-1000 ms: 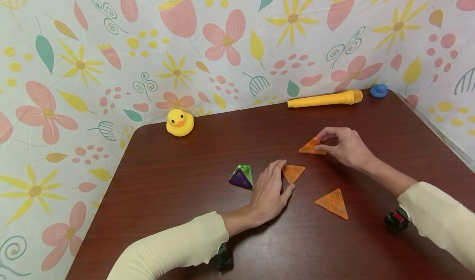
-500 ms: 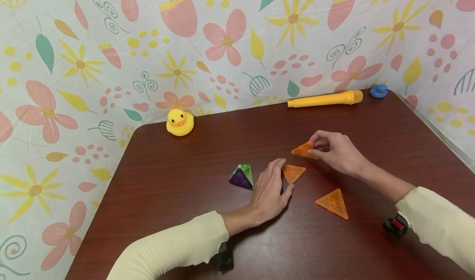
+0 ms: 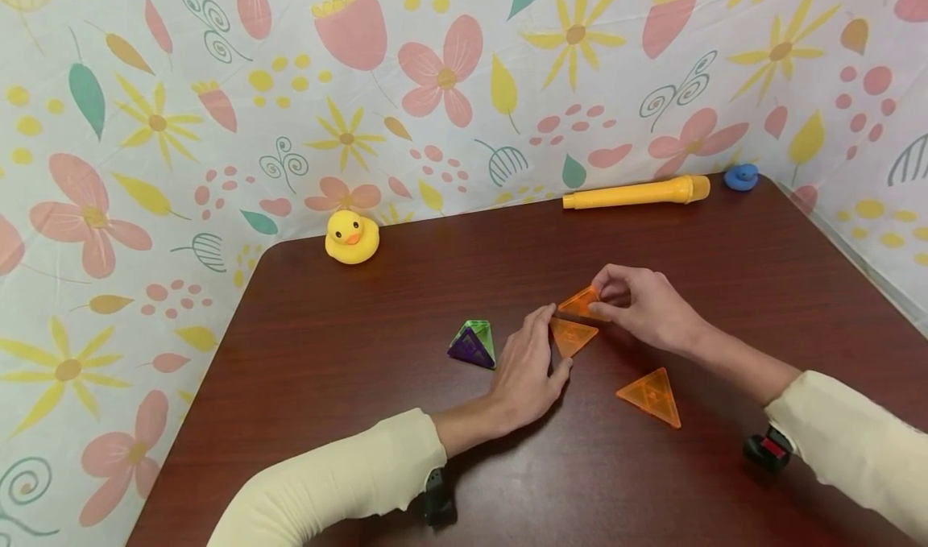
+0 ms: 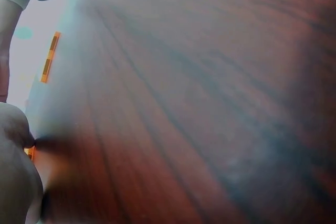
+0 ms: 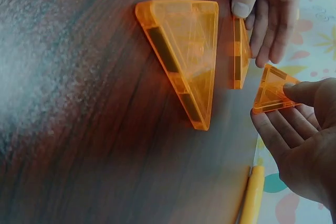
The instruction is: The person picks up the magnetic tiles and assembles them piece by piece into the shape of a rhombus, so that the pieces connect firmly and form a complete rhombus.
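Note:
With thumb and fingers, my right hand (image 3: 650,307) pinches an orange triangular magnetic tile (image 3: 580,300), also seen tilted in the right wrist view. It is just behind a second orange tile (image 3: 574,337) that lies on the table. My left hand (image 3: 524,374) holds that second tile at its left side, with the thumb at the near corner and the fingertips at the far left corner. A third orange tile (image 3: 654,398) lies loose nearer the front, large in the right wrist view. Left of my left hand stands a small purple and green pyramid (image 3: 474,344) of tiles.
A yellow rubber duck (image 3: 351,238) sits at the table's back left edge. Along the back right edge lie a yellow toy microphone (image 3: 631,194) and a small blue duck (image 3: 741,177). A flowered cloth (image 3: 464,160) hangs behind the dark wooden table (image 3: 326,354).
My right hand has brought its orange tile left and nearer, close to the tile at my left hand. The left hand has stayed in place.

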The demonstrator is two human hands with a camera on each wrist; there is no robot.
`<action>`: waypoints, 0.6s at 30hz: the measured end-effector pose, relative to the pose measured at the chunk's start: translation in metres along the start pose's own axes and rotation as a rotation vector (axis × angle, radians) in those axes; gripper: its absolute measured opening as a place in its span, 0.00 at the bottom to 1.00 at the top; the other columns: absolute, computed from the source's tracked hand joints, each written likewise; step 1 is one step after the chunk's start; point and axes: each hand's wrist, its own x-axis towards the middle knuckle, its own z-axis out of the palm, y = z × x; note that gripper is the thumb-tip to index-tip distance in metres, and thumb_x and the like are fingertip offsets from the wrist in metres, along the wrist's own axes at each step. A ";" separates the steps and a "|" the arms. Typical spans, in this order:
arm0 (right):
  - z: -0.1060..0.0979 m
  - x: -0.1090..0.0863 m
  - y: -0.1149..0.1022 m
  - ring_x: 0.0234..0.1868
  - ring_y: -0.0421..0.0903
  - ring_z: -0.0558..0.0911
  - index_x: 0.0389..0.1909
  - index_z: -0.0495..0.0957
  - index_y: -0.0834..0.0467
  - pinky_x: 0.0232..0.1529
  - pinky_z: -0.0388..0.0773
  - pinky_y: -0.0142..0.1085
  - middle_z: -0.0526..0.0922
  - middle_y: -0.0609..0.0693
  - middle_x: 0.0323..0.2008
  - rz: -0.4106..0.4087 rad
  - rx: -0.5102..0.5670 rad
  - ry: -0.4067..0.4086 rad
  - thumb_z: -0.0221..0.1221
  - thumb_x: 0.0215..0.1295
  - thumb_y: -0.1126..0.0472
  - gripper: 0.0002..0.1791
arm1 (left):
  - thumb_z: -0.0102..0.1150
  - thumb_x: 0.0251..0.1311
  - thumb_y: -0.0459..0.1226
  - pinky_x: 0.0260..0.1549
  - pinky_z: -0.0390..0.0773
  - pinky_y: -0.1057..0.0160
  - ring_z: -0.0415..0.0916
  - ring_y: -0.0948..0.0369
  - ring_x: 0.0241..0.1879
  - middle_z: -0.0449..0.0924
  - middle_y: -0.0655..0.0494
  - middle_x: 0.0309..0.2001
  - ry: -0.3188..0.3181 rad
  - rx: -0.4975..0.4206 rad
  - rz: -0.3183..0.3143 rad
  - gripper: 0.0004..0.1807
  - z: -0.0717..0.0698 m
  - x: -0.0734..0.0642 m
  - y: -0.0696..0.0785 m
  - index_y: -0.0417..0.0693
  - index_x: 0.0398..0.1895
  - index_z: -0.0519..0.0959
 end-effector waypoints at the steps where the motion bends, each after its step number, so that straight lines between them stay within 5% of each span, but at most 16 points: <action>1: 0.000 0.000 0.000 0.46 0.52 0.89 0.47 0.80 0.59 0.40 0.86 0.35 0.90 0.54 0.43 0.000 -0.001 0.000 0.70 0.70 0.67 0.10 | 0.71 0.69 0.41 0.67 0.74 0.54 0.77 0.53 0.65 0.67 0.44 0.75 -0.004 -0.004 0.002 0.44 0.000 0.000 0.000 0.37 0.80 0.58; 18: 0.007 -0.003 -0.001 0.46 0.53 0.90 0.46 0.80 0.60 0.39 0.86 0.35 0.90 0.55 0.43 0.001 0.007 0.013 0.70 0.70 0.68 0.09 | 0.70 0.68 0.38 0.66 0.76 0.53 0.77 0.51 0.65 0.68 0.43 0.75 -0.008 -0.026 -0.003 0.43 -0.004 0.004 0.002 0.36 0.80 0.59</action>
